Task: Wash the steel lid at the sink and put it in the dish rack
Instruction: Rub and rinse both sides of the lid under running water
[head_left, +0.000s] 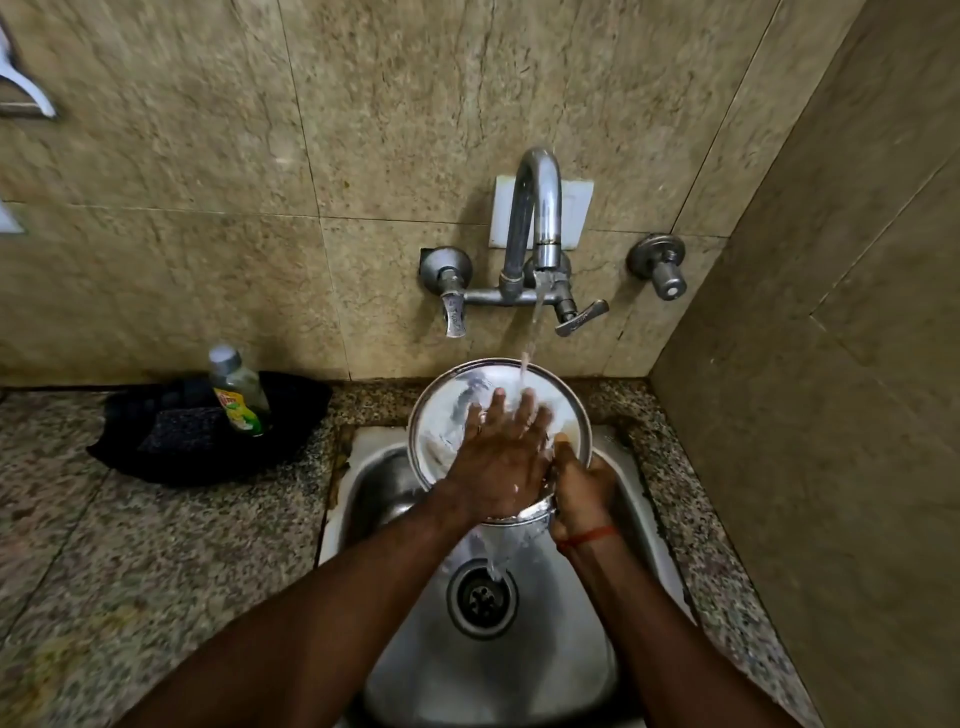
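The steel sink (395, 483) is set into the granite counter (130, 545) near its right back corner, and the steel lid (457, 415) is held tilted over the sink's back edge, under the stream from the wall tap (535, 208). The left hand (501, 457) lies flat on the lid's face, fingers spread wide and pressed to the wet metal, grasping nothing. The right hand (579, 493) is clenched on the lid's lower right rim, thumb on the face; a red thread (589, 535) circles that wrist. The lid is round, shiny, streaked with water that spills off its lower edge towards the drain (482, 600). At the counter's back edge, left of the sink, a dish soap bottle (239, 389) stands in a black tray (208, 431).
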